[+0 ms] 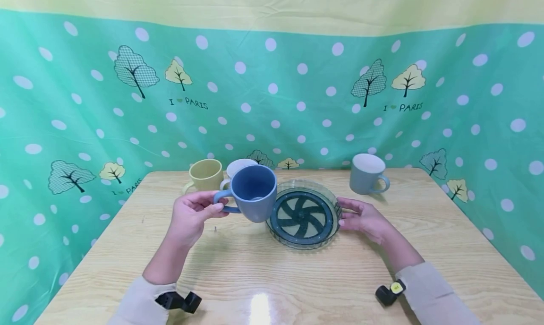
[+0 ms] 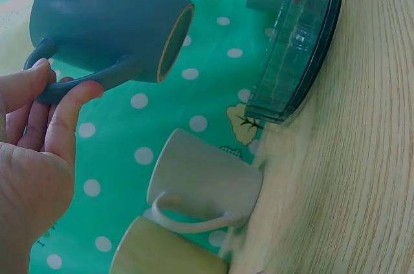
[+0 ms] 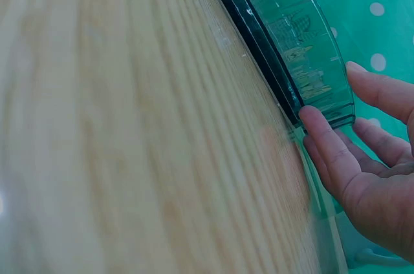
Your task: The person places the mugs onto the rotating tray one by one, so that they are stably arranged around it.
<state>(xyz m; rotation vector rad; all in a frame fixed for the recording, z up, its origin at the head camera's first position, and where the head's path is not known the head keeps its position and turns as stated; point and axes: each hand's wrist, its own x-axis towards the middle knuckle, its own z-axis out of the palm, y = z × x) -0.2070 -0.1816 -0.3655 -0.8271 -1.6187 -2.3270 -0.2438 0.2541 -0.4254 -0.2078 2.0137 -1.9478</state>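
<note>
four mugs (image 1: 260, 209), one round dish (image 1: 301, 215), two hands (image 1: 192, 217) (image 1: 366, 221), one table (image 1: 323, 287)

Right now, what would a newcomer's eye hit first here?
First, the blue mug, held by its handle in the left hand above the table. Next, the round clear dish with a dark pinwheel base, mid-table, the right hand touching its right side. Behind everything, the green polka-dot curtain with printed trees.
</note>
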